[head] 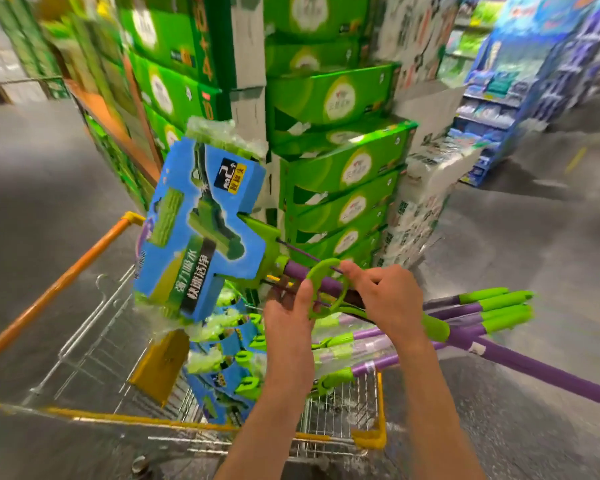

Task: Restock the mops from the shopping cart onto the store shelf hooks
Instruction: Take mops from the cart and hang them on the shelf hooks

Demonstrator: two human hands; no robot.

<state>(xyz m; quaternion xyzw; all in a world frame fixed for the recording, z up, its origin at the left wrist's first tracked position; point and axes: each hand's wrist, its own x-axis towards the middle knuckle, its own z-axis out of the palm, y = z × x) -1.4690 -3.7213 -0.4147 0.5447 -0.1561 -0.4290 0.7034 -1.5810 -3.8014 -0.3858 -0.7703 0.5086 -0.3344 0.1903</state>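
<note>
A mop with a purple shaft and a green head wrapped in a blue card sleeve (201,233) is lifted above the shopping cart (94,320). My left hand (288,320) grips the shaft just behind the green ring lever (326,289). My right hand (385,299) holds the same shaft a little further back, its fingers touching the ring. The long purple handle (541,372) runs out to the lower right. Several more mops (229,362) lie in the cart, their green-tipped handles (492,306) sticking out over its right side.
A tall stack of green cartons (340,168) stands right behind the cart. White paper packs (426,199) are piled to its right. Blue shelving (520,98) lines the far right aisle. The floor is grey concrete. A yellow flap (160,365) hangs inside the cart.
</note>
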